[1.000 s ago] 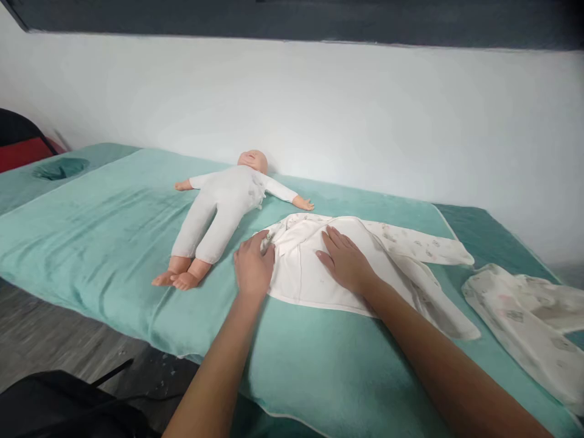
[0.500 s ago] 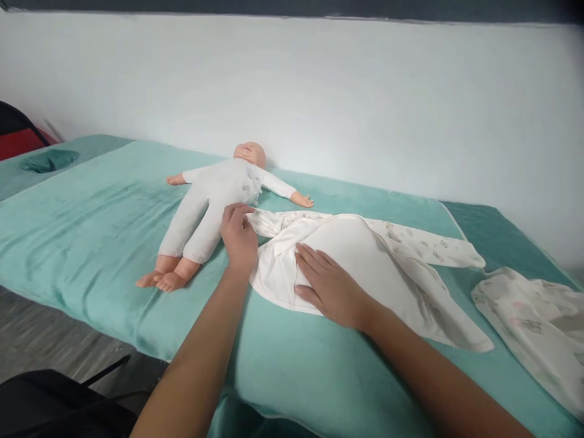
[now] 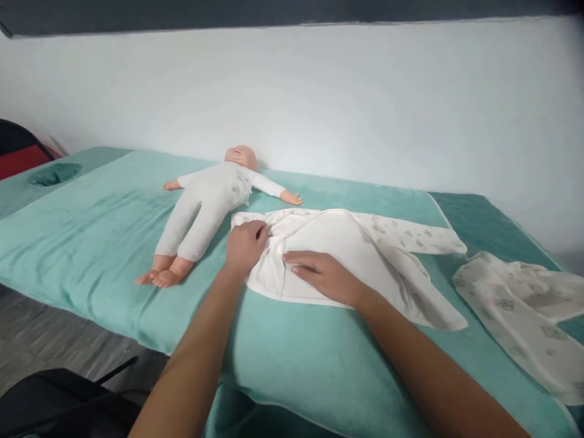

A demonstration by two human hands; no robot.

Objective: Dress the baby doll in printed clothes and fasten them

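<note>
A white baby shirt [image 3: 340, 234] with small printed figures on its sleeves lies spread, front opened out, on the green cover. My left hand [image 3: 246, 244] is closed on the fabric near the base of the left-lying sleeve; its fingertips are partly hidden. Fingers outstretched, my right hand [image 3: 325, 277] rests on the shirt's lower front, a short way right of the left hand. Beyond the shirt and to its left, a baby doll [image 3: 212, 185] in a white suit lies on its back, arms spread.
A second printed baby garment [image 3: 511, 304] lies at the right edge. The green-covered bed [image 3: 82, 243] runs along a white wall [image 3: 365, 109] and has a hole at its far left. A black object [image 3: 59, 401] stands by the near left edge.
My left hand has moved from the sleeve's end inward to its base. My right hand has slid slightly on the shirt. The view has shifted a little.
</note>
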